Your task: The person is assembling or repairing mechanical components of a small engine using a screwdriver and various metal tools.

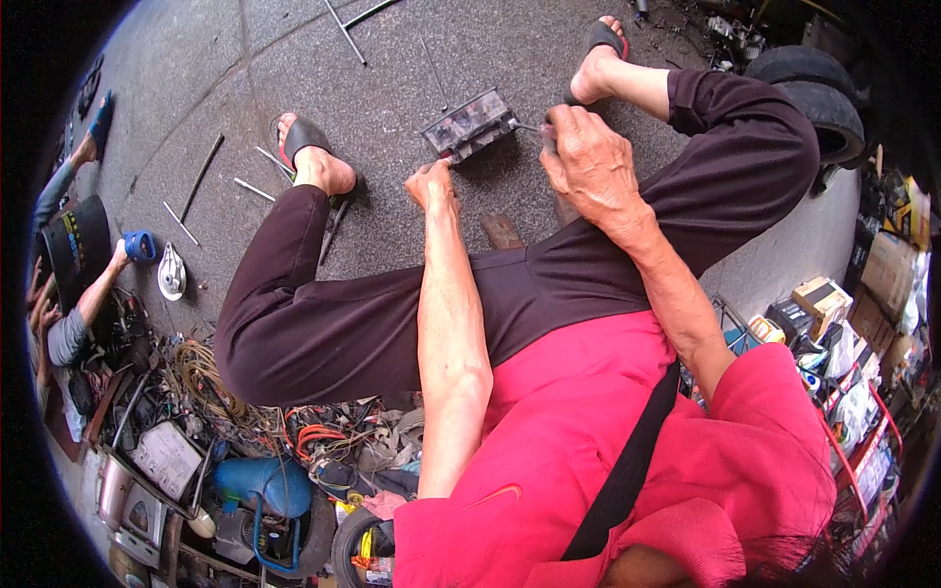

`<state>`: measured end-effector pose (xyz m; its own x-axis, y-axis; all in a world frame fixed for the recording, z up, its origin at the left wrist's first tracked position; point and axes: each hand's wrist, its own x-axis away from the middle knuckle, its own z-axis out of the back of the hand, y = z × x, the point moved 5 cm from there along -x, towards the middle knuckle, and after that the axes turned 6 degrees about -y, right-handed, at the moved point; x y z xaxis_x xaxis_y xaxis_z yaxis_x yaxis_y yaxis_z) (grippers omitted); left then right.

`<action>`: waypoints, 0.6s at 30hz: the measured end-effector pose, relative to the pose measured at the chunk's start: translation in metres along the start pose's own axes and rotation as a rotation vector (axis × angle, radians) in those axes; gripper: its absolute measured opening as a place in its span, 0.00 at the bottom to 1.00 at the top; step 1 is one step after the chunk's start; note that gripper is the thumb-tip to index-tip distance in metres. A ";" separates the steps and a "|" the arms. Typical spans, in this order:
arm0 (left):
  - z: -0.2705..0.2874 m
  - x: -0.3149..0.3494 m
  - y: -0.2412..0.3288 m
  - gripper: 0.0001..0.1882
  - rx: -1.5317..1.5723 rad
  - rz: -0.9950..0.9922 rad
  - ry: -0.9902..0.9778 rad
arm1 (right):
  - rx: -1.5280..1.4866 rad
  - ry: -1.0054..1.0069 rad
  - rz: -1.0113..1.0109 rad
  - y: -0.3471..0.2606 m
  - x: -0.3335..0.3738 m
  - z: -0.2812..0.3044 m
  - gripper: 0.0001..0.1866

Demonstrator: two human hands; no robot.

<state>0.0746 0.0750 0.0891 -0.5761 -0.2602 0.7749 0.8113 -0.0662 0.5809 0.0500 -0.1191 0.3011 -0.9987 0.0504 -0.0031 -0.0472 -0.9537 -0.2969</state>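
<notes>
A: Principal item, with location?
B: One dark grey, mottled, box-shaped block [470, 120], red patch [446, 155] at near left corner; on rough grey pavement [372, 108], between left foot [319, 171] and right foot [591, 80].
A: Right hand [591, 162]?
B: Closed round a slim metal tool [527, 126], tip at the block's right end.
A: Left hand [433, 186]?
B: Fingers curled together at the near left corner; whether they pinch anything, cannot tell.
A: Progress?
B: Judged under way: tool applied, no part seen off the block. Amount left: not determinable.
A: Orientation?
B: Long axis slantwise, left to right, right end farther out; front cannot be told.
</notes>
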 end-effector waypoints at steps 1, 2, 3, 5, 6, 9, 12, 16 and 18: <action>0.001 0.001 0.000 0.12 0.001 0.002 0.004 | -0.003 -0.002 0.003 -0.002 0.000 0.001 0.10; 0.001 0.002 0.001 0.10 0.016 -0.025 0.001 | -0.023 -0.035 -0.093 0.001 0.000 0.001 0.11; 0.002 0.002 0.001 0.08 0.031 -0.052 0.000 | -0.044 -0.068 -0.189 0.004 0.000 0.000 0.11; 0.005 -0.001 -0.002 0.06 0.069 0.009 0.014 | -0.031 -0.172 -0.281 0.004 -0.001 -0.002 0.11; 0.005 -0.002 -0.003 0.06 0.106 0.067 0.020 | -0.014 -0.271 -0.379 0.008 0.000 -0.006 0.11; 0.005 -0.009 -0.010 0.08 0.161 0.257 0.013 | 0.019 -0.048 -0.161 0.007 0.001 -0.003 0.12; 0.016 -0.029 -0.032 0.11 0.390 0.400 0.000 | -0.045 -0.007 -0.068 0.003 0.000 -0.003 0.13; 0.017 -0.038 -0.041 0.11 0.756 0.510 -0.158 | -0.121 0.012 -0.097 0.000 -0.003 0.003 0.13; 0.013 -0.039 -0.035 0.09 0.773 0.511 -0.127 | -0.075 -0.159 -0.356 0.007 -0.001 0.002 0.11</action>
<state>0.0678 0.0998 0.0417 -0.2112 0.0289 0.9770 0.7035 0.6984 0.1315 0.0505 -0.1265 0.3012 -0.9106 0.3222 0.2589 -0.3958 -0.8601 -0.3218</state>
